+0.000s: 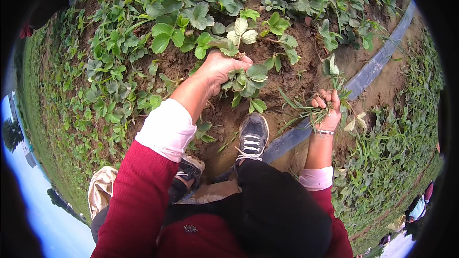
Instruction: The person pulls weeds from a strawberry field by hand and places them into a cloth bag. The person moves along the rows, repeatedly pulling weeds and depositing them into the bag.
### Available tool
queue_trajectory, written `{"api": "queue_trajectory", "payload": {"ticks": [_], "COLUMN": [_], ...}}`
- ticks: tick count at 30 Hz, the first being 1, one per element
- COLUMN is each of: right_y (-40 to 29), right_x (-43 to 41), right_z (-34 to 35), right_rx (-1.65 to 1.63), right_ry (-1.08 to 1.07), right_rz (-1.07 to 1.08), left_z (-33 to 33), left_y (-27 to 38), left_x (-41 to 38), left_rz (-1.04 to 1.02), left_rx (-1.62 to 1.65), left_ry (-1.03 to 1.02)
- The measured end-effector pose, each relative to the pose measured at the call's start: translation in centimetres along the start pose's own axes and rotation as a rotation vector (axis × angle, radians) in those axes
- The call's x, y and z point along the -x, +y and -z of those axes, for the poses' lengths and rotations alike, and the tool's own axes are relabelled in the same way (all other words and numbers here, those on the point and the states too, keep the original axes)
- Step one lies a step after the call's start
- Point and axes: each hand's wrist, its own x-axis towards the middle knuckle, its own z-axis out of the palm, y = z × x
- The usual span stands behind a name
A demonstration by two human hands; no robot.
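My left hand (224, 68) reaches into a strawberry plant (247, 79) on the brown soil; leaves stand above and below its fingers. What the fingertips grip is hidden among the leaves. My right hand (327, 104) is closed around a bunch of pulled grass and weeds (322, 114), with blades and leaves sticking out on both sides. It is raised beside a flat dark hose (365, 71) that runs across the ground. A bracelet is on the right wrist.
Strawberry plants (200, 14) cover the bed ahead and to the left. More greenery (387, 143) grows on the right. My shoes (252, 132) stand on soil by the hose. A pale sack (102, 186) lies at the lower left. Other people are at the upper left and lower right edges.
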Motion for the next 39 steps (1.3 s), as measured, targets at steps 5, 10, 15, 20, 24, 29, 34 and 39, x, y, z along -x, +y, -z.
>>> {"api": "queue_trajectory", "payload": {"ticks": [5,10,15,20,24,29,34,39], "right_y": [1.7,2.3,2.0,2.4,2.3,2.4,1.8,2.1], "right_x": [0.1,-0.3,-0.1,-0.2,-0.4,-0.6,-0.3,0.3], "right_z": [0.0,-1.6,-0.6,-0.8,-0.8,-0.5,-0.2,0.9], "right_rx": [0.007,0.082,0.088,0.085,0.078,0.104,0.061,0.048], "right_ry": [0.045,0.114,0.146,0.173,0.153,0.234,0.201,0.218], "right_rz": [-0.060,-0.106,-0.129,-0.148,-0.163,-0.164,-0.146,-0.145], "left_z": [-2.9,-5.4,-5.1,-4.3,-4.3,-5.2,-3.5,2.2], "left_y": [-1.6,-1.3,-2.2,-1.9,-2.1,-0.5,-0.5,-1.3], "left_x": [-1.6,-4.3,-4.5,-4.9,-6.3,-5.0,-4.9,1.0], "left_rz": [-0.283,-0.471,-0.559,-0.638,-0.786,-0.732,-0.715,-0.165], "left_rx": [-0.047,-0.939,-0.641,-0.956,-1.123,-1.377,-1.131,0.253], "left_ry": [0.288,0.368,0.328,0.344,0.287,0.210,0.313,0.260]}}
